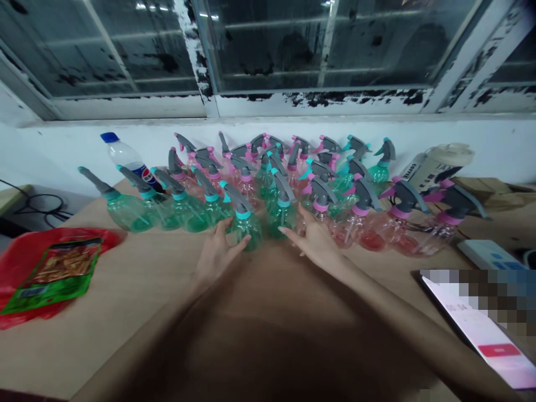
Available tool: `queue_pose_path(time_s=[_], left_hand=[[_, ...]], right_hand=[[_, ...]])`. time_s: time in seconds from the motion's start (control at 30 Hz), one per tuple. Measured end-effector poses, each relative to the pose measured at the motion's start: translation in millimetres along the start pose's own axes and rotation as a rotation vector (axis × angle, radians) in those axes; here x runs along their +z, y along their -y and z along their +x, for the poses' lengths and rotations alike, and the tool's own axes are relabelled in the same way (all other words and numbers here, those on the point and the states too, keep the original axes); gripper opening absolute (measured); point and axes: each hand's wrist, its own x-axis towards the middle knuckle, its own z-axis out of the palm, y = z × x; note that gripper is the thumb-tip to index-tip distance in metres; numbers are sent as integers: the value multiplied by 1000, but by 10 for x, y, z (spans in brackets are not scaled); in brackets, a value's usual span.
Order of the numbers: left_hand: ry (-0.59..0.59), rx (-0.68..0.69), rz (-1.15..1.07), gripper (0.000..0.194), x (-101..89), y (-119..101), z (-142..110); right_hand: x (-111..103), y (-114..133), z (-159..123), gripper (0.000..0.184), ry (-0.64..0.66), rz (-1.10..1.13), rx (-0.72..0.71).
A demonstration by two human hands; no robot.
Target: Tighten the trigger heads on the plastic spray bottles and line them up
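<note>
Near the middle of the table, my left hand [218, 252] is curled around the lower body of a green spray bottle [247, 230] with a grey head and teal collar. Just right of it, my right hand [316, 239] has its thumb and fingers on another green spray bottle [280, 218]. Both bottles stand upright on the tabletop. Green spray bottles [196, 215] line up to the left, and pink-collared spray bottles [371, 228] to the right. More pink and green ones crowd behind, partly hidden.
A Pepsi bottle [128, 159] and a pale carton-like container [439, 164] stand at the back. A snack packet [62, 273] lies on a red plastic bag [19, 251] at left. On the right are a lit tablet or phone [473, 329] and a white power strip [488, 254].
</note>
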Motion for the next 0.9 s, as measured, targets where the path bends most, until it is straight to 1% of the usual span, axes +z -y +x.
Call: queue_pose_path(time_s=[0.1,0.27,0.47,0.6,0.7,0.77,0.83,0.9], left_hand=[[3,-26,86,51,-23,-31,146],[54,-34,232,51,-111,-152,303],[77,-73,364,53,-120,-252,389],[75,-67,459,57,-105,-285,413],[65,-73,473,58,-93,-305,403],[49,-85,466,61,-91,-321,358],[17,-99,444,63,-102,-344,265],[-3,-102,379,62,-130,-374,118]], right_hand=[[41,24,110,78,-17,-2,5],[73,87,211,70,-28,-38,42],[142,118,290,65,-68,-157,80],[188,122,293,62,-93,-235,65],[188,138,220,63,-99,-278,19],[167,154,115,63,-93,-305,-16],[133,167,-37,63,-82,-333,-50],[84,174,-221,64,-69,-360,-79]])
